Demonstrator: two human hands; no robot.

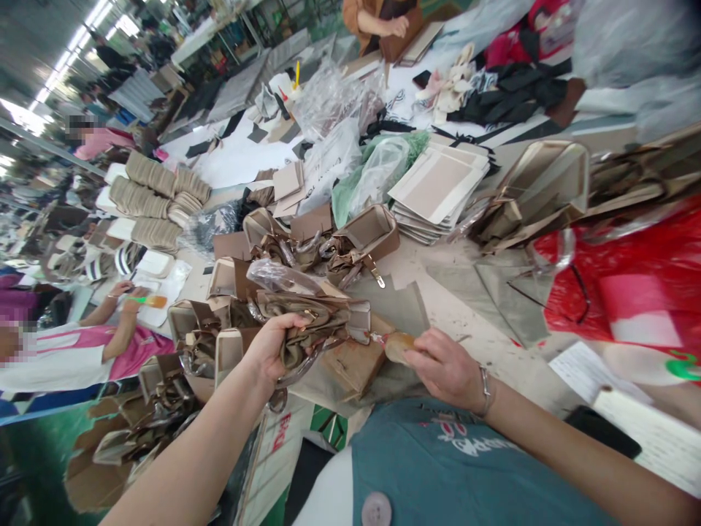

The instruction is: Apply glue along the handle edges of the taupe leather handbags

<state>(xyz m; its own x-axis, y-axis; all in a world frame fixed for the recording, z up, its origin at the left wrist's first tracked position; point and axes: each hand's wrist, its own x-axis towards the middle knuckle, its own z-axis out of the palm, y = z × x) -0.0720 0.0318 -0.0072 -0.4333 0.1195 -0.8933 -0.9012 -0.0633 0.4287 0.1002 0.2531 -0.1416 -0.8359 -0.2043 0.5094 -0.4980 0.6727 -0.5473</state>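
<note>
My left hand (274, 343) is closed round a partly made olive-brown handbag (312, 314), held up over the table. Its pale-lined edge points towards my right hand (446, 365). That hand grips a small amber squeeze bottle (399, 346) whose narrow tip is at or close to the bag's edge; whether they touch I cannot tell. Below the bag lies a brown block (353, 363) on olive cloth. Several similar bag parts (358, 237) with clasps and plastic-wrapped straps are heaped just beyond and left of my left hand.
Stacked beige panels (441, 183) and clear plastic bags (377, 175) lie behind the heap. On the right are a red plastic bag (618, 277), a notebook (649, 438) and a dark phone (602, 431). A carton (98, 453) stands lower left. Co-workers' hands (128, 296) are at the left.
</note>
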